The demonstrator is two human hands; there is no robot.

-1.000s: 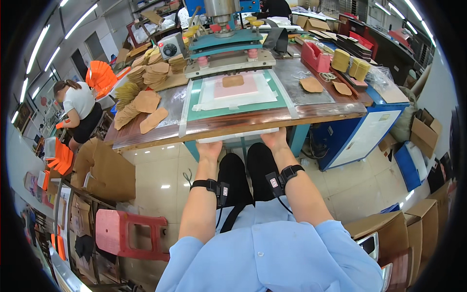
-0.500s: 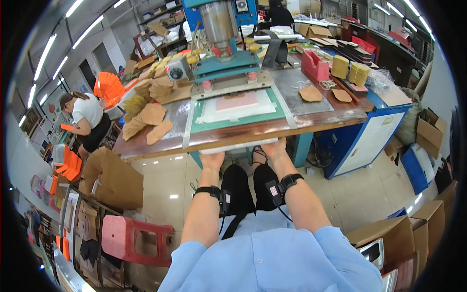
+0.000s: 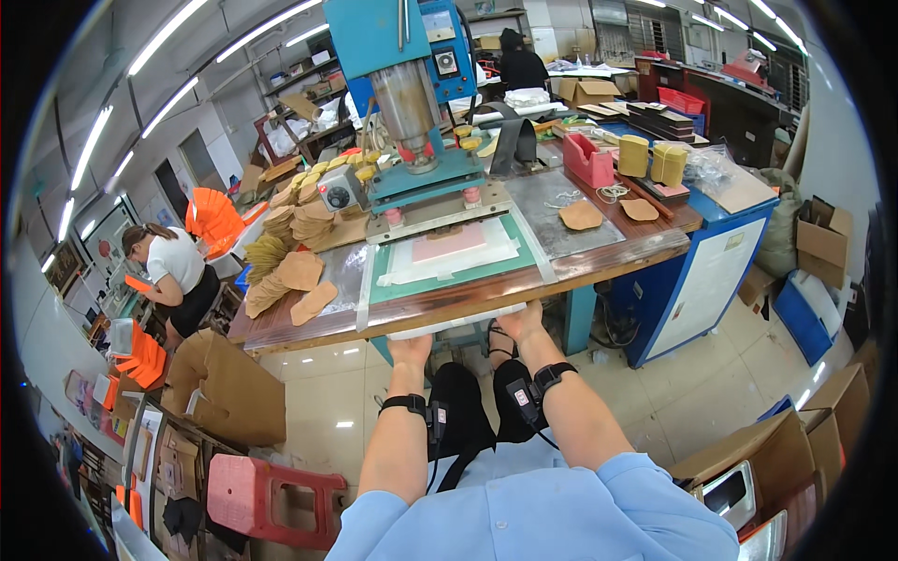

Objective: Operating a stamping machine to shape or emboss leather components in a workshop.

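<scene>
Below the front edge of the wooden table (image 3: 599,271), my left hand (image 3: 410,350) and my right hand (image 3: 521,322) grip a long white board (image 3: 458,323) near its two ends. The table edge hides most of my fingers. On the tabletop just beyond stands a blue press (image 3: 428,183) with a metal cylinder. In front of its plate lies a green mat (image 3: 412,283) with white sheets (image 3: 500,252) taped on it and a pink sheet (image 3: 452,245) on top.
Tan leather pieces (image 3: 313,303) lie left of the mat, others (image 3: 582,217) to the right. A pink tape dispenser (image 3: 588,161) sits farther right. A red stool (image 3: 271,496) and cardboard (image 3: 224,388) stand at my left. A person (image 3: 173,271) works far left beside orange pieces (image 3: 213,220).
My view has tilted up and shifted, so the press shows more. Both hands stay on the white board under the table edge.
</scene>
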